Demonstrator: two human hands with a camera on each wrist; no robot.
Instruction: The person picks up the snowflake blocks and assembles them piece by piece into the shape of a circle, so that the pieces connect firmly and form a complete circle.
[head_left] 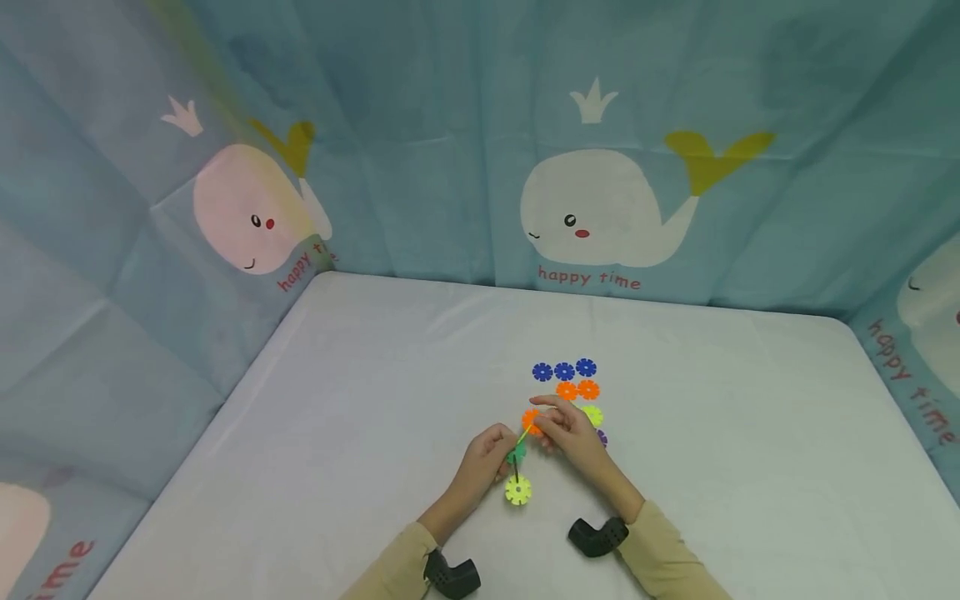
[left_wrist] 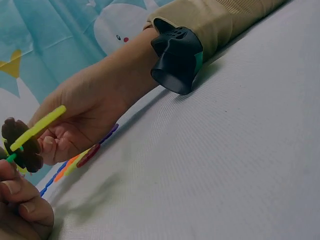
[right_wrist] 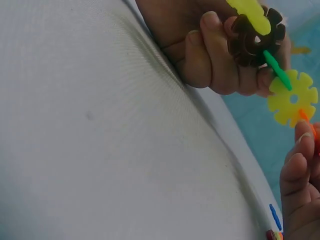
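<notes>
Flower-shaped notched discs are joined in a chain between the two hands, above the white table. My left hand (head_left: 483,457) pinches the chain around its green disc (head_left: 516,453). A brown disc (right_wrist: 257,40) and a yellow disc (head_left: 517,490) hang off this end. Toward the other hand stands a second yellow disc (right_wrist: 293,98), edge-on in the head view. An orange disc (head_left: 531,422) sits at the far end, its slot meeting the yellow one. My right hand (head_left: 576,437) pinches that orange disc between thumb and fingers.
Beyond the right hand, loose discs lie in rows on the white table (head_left: 337,400): three blue discs (head_left: 564,372), two orange discs (head_left: 577,390), then a yellow disc (head_left: 592,414) and a purple disc (head_left: 602,437) partly covered by that hand. A patterned curtain (head_left: 420,200) surrounds the table.
</notes>
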